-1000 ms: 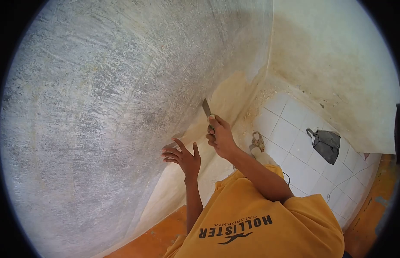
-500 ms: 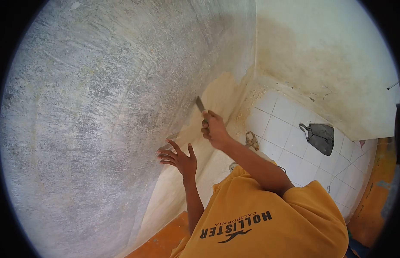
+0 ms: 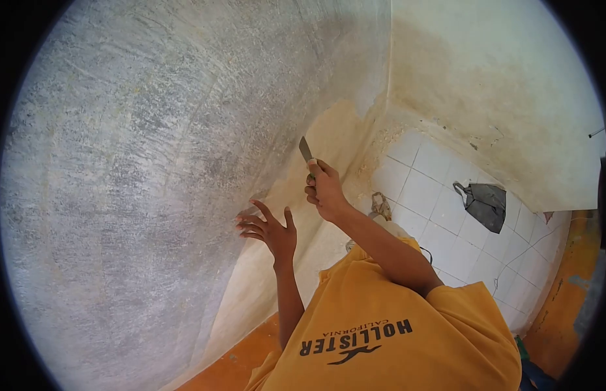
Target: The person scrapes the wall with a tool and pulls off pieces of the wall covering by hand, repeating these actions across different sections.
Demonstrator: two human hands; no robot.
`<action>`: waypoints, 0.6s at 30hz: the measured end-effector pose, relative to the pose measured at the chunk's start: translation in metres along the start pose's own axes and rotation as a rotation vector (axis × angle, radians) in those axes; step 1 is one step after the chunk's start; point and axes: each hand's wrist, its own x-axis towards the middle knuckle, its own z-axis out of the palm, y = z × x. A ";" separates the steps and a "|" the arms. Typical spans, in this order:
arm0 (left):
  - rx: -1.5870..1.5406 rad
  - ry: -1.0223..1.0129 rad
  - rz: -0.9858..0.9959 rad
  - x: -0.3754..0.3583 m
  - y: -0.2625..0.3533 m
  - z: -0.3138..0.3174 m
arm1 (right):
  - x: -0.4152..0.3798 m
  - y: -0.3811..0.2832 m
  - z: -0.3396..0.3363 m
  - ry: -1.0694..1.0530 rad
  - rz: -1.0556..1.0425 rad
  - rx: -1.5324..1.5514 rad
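Observation:
My right hand (image 3: pixel 326 190) is closed around the handle of a scraper (image 3: pixel 305 149), whose narrow dark metal blade points up and to the left. That blade lies over the boundary between the rough grey, scraped-looking part of the wall (image 3: pixel 153 169) and a smoother cream patch (image 3: pixel 335 130). Lower and to the left, my left hand (image 3: pixel 271 233) is open, fingers spread and thumb raised, with its fingertips right at the grey wall surface. Nothing shows in the left hand.
A second wall (image 3: pixel 485 78) with brownish stains meets the first at a corner. White floor tiles (image 3: pixel 423 192) lie below, with a dark grey bag (image 3: pixel 487 207) on them. A small brownish crumpled item (image 3: pixel 381 206) sits near my right forearm. Orange flooring (image 3: pixel 234 358) shows at lower left.
My right hand has shifted slightly upward, and the scraper's blade shows at a different angle. My left hand has moved a little up and left, still spread.

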 end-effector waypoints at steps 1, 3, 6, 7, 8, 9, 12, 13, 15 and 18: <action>0.007 0.010 0.011 0.004 0.000 -0.001 | 0.002 -0.002 0.002 0.004 -0.017 0.005; 0.000 -0.018 0.002 0.005 -0.002 -0.003 | 0.007 0.001 0.010 0.038 -0.028 -0.006; -0.034 -0.061 -0.004 0.002 -0.004 -0.003 | 0.024 -0.003 0.002 0.056 -0.051 0.004; -0.047 -0.072 -0.001 0.003 -0.006 -0.002 | 0.030 -0.004 0.000 0.052 -0.063 0.015; -0.039 -0.070 -0.003 0.006 -0.006 -0.001 | 0.029 0.004 -0.001 0.046 -0.045 -0.005; -0.030 -0.071 -0.008 0.005 -0.006 -0.001 | 0.007 0.005 0.011 0.042 -0.022 -0.028; -0.034 -0.058 -0.014 0.005 -0.004 0.001 | 0.007 0.011 0.007 0.011 -0.026 -0.021; -0.038 -0.050 -0.017 0.003 -0.004 0.001 | 0.022 0.008 0.003 0.068 -0.051 -0.011; -0.020 -0.069 -0.014 -0.001 -0.004 -0.002 | 0.028 0.011 0.000 0.096 -0.048 0.009; 0.029 -0.110 -0.003 0.003 -0.007 -0.003 | 0.013 0.005 0.007 0.060 -0.004 0.015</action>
